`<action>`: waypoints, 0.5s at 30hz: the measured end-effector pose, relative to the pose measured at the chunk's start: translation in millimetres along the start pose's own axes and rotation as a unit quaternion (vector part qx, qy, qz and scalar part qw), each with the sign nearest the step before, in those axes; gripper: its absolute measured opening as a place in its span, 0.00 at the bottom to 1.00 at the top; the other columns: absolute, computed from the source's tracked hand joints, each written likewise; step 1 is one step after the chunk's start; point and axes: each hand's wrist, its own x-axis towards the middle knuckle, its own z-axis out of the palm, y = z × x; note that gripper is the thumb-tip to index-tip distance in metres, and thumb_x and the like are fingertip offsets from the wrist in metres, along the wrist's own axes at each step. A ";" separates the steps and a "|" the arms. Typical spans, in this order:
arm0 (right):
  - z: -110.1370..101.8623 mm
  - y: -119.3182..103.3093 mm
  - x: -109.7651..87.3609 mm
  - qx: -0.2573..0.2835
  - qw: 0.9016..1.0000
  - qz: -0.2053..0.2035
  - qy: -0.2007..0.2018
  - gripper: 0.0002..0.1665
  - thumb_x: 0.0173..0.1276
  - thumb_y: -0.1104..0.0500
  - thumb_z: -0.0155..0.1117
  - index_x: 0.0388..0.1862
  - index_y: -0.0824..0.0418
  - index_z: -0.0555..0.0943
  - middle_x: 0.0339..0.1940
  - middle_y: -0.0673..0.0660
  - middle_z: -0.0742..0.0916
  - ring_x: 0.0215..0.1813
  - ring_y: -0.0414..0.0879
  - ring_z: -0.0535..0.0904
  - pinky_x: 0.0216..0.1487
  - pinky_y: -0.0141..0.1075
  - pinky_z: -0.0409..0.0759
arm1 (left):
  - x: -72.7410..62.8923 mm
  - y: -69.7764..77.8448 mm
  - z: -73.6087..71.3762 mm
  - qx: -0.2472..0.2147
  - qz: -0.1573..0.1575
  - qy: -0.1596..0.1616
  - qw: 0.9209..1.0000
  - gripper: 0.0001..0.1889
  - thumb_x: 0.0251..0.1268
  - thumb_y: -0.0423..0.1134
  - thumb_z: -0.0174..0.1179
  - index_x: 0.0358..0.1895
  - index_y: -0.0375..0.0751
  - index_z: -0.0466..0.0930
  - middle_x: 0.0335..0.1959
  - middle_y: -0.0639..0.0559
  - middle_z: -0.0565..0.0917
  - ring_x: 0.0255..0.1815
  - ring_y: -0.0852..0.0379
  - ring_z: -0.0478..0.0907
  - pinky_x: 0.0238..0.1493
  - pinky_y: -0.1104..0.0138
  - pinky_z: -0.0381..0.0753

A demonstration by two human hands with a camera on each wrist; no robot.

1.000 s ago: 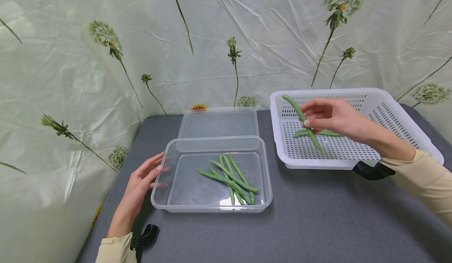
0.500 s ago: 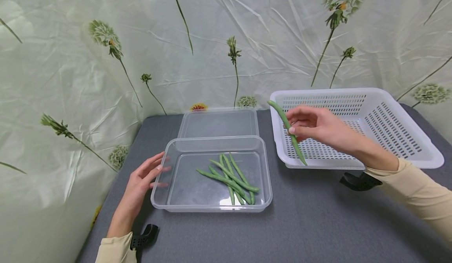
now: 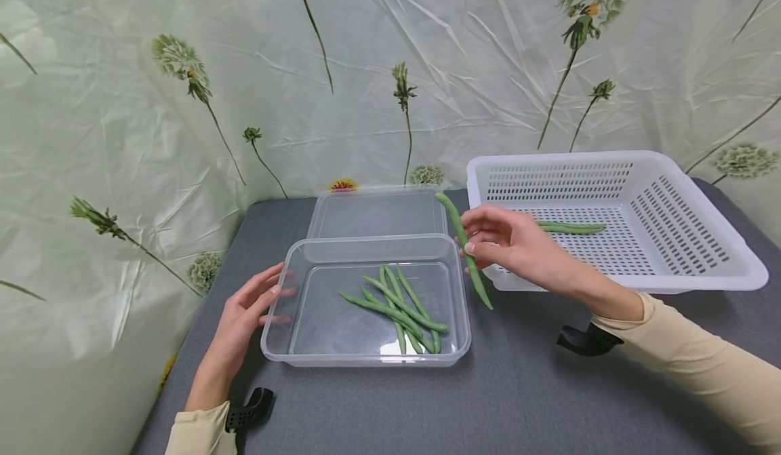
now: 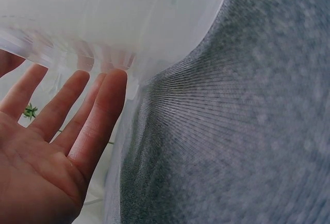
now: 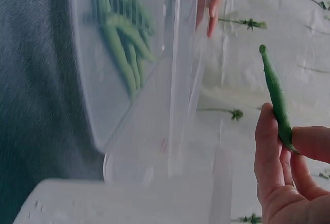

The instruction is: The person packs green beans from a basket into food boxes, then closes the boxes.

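Note:
A green bean (image 3: 459, 234) is pinched between the thumb and fingers of my right hand (image 3: 512, 241), held between the clear container and the white basket. In the right wrist view the bean (image 5: 276, 92) points up from the fingertips. My left hand (image 3: 241, 326) has its fingers straight at the left wall of the clear plastic container (image 3: 326, 360). The left wrist view shows those fingertips (image 4: 117, 80) right at the container's side. Several green beans (image 3: 396, 309) lie crossed in the container's right half. More beans (image 3: 573, 228) lie in the white basket (image 3: 671, 282), partly hidden by my right hand.
A clear lid (image 3: 381, 212) lies flat behind the container. Grey cloth (image 3: 390, 407) covers the table, and a pale sheet with printed flowers (image 3: 342, 102) hangs along the back and left.
My right hand has carried the bean left and toward me, from over the white basket to beside the container's right edge. The left hand has stayed in place.

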 end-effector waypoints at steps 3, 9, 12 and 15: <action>11.2 0.3 4.1 -0.010 1.000 -0.003 0.011 0.20 0.69 0.71 0.62 0.58 0.70 0.73 0.48 0.70 0.80 0.44 0.52 0.83 0.39 0.48 0.85 | 0.1 0.2 -0.1 0.000 -0.001 0.000 1.000 0.25 0.77 0.46 0.53 0.73 0.48 0.66 0.67 0.44 0.73 0.57 0.58 0.79 0.42 0.55 0.85; 36.7 4.2 13.5 -0.006 1.000 -0.013 0.012 0.19 0.67 0.70 0.65 0.56 0.67 0.75 0.48 0.65 0.81 0.43 0.52 0.83 0.39 0.47 0.85 | 0.2 0.0 -0.3 0.002 -0.002 0.001 1.000 0.26 0.77 0.46 0.53 0.73 0.49 0.66 0.67 0.44 0.73 0.56 0.58 0.79 0.41 0.56 0.85; 48.3 8.5 17.6 -0.008 1.000 -0.010 0.011 0.19 0.67 0.69 0.66 0.56 0.65 0.77 0.47 0.62 0.81 0.43 0.53 0.82 0.38 0.46 0.85 | 0.3 -0.1 -0.1 0.001 -0.002 0.001 1.000 0.26 0.77 0.46 0.53 0.73 0.48 0.66 0.67 0.44 0.73 0.56 0.58 0.79 0.41 0.55 0.85; 57.5 13.9 21.4 -0.009 1.000 -0.006 0.003 0.19 0.67 0.68 0.66 0.56 0.64 0.77 0.48 0.62 0.81 0.44 0.55 0.82 0.39 0.45 0.86 | 0.5 0.1 0.2 -0.001 -0.001 0.000 1.000 0.25 0.77 0.46 0.53 0.73 0.49 0.66 0.66 0.44 0.73 0.57 0.58 0.79 0.42 0.55 0.85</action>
